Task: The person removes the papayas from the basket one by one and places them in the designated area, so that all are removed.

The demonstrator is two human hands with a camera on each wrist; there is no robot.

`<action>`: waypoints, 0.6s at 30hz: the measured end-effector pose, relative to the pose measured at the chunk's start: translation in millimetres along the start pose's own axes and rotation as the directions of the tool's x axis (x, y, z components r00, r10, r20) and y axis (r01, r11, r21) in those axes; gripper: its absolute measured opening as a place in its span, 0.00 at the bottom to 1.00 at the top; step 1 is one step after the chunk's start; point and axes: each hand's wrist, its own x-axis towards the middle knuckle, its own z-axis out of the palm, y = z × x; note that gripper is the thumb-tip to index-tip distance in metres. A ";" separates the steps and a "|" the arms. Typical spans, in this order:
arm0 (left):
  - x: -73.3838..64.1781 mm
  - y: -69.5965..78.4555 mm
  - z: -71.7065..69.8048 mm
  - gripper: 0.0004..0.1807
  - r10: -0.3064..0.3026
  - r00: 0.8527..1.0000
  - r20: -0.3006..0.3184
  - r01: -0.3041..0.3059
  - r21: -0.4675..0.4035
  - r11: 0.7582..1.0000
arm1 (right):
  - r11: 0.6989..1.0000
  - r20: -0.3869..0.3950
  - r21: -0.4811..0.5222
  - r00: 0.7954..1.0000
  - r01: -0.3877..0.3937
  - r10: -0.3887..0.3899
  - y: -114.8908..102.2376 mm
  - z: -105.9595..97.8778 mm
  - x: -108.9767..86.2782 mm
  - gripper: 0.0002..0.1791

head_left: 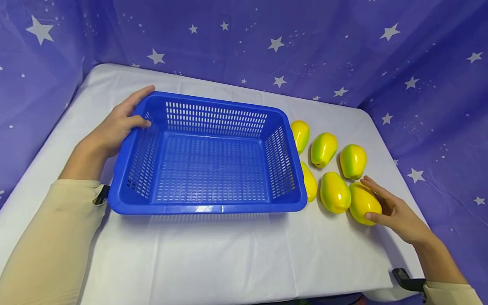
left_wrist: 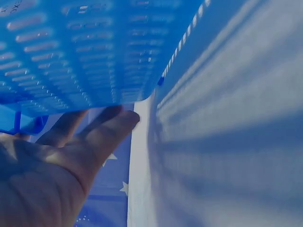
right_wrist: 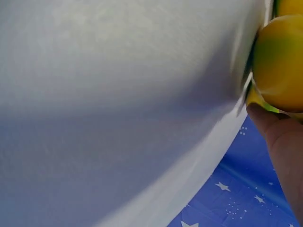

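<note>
A blue perforated plastic basket [head_left: 213,207] takes up the middle of the head view, with nothing inside. My left hand [head_left: 114,125] grips its left rim, thumb over the inner wall and fingers outside. In the left wrist view the basket's slotted wall [left_wrist: 94,56] rises above the hand [left_wrist: 52,175]. Whether its base touches the table cannot be told. To its right lie several glossy yellow-green papayas. My right hand [head_left: 396,214] holds the nearest right papaya [head_left: 364,203], thumb on the near side and fingers on the far side. The right wrist view shows a papaya [right_wrist: 281,66] by the fingers.
A white cloth [head_left: 228,254] covers the table. Two papayas [head_left: 300,134] [head_left: 309,184] are partly hidden by the basket's right rim. Another papaya [head_left: 335,192] lies against the held one, and two more [head_left: 324,149] [head_left: 353,161] sit behind. A purple star-patterned curtain [head_left: 244,46] surrounds the table.
</note>
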 end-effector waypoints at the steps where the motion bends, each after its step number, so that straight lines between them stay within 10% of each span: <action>1: -0.4 -1.1 -1.7 0.40 0.009 1.000 0.014 -0.009 -0.013 1.000 | 1.000 -0.012 -0.011 1.000 -0.005 0.005 -0.9 0.2 0.1 0.44; 6: -2.4 -3.3 -8.4 0.36 0.030 0.998 0.047 -0.027 -0.054 0.998 | 0.999 -0.085 -0.017 0.996 -0.041 0.039 -2.9 6.5 -1.5 0.43; 10: -5.1 -0.6 -10.9 0.34 0.004 1.000 -0.023 0.000 0.170 0.986 | 0.991 -0.233 -0.081 0.969 -0.103 0.082 -4.3 12.6 -1.0 0.39; 18: -24.3 8.8 -16.8 0.31 0.170 0.964 -0.206 -0.020 0.578 0.816 | 0.951 -0.490 -0.273 0.872 -0.144 -0.009 -22.7 26.4 25.5 0.31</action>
